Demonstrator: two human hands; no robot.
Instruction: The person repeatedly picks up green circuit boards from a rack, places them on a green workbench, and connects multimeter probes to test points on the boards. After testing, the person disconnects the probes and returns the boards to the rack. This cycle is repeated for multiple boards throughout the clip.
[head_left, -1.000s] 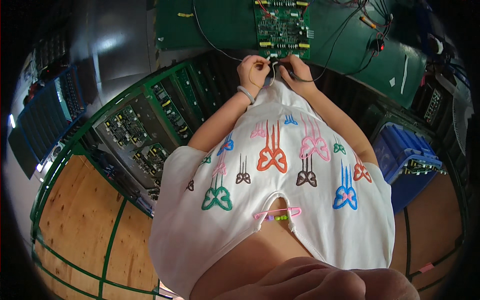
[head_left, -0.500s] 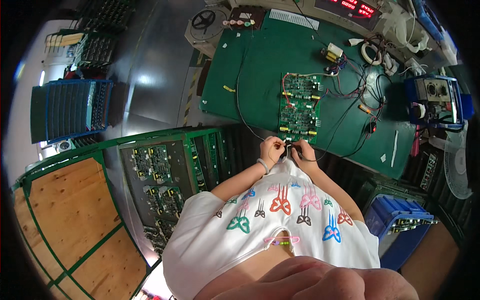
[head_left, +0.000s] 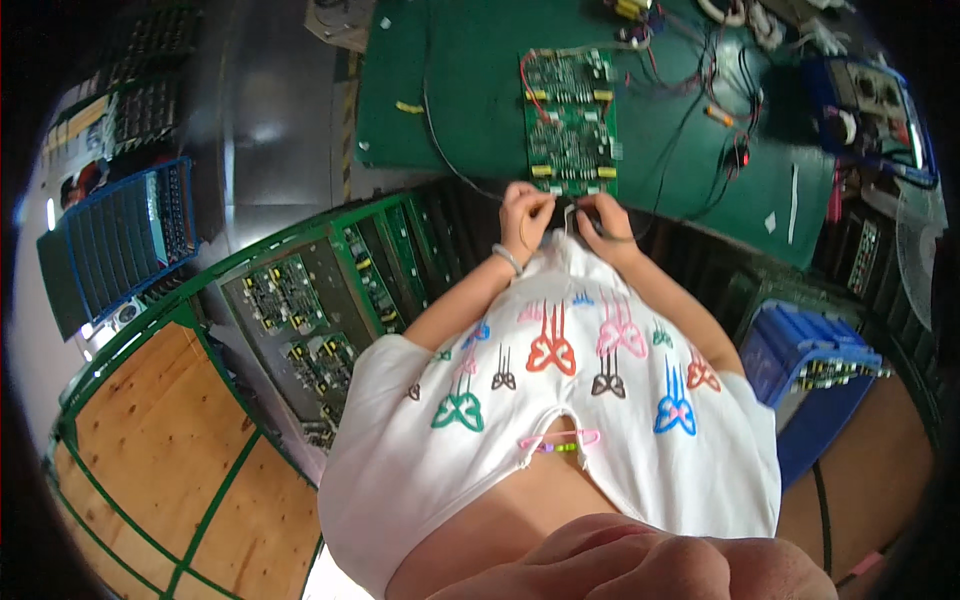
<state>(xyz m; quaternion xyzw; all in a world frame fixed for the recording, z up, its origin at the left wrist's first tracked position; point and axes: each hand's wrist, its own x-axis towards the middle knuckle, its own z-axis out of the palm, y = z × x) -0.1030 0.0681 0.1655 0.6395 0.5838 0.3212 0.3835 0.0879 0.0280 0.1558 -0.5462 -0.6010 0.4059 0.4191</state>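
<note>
Since the earlier frame, both hands have been kept together while the view has drawn nearer. A small white connector (head_left: pixel 572 212) on thin wires is pinched by the left hand (head_left: pixel 525 213) and right hand (head_left: pixel 603 220), fingers closed, at the near edge of the green surface (head_left: pixel 450 90). Just beyond, the green circuit board (head_left: pixel 570 120) is left lying flat, so the wiring seems unfinished.

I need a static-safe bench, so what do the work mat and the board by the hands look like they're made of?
The work mat looks like matte green rubber or vinyl: flat, dull, no glare. The circuit board looks like rigid green laminate, studded with small components and yellow parts. Static rating cannot be judged.
</note>
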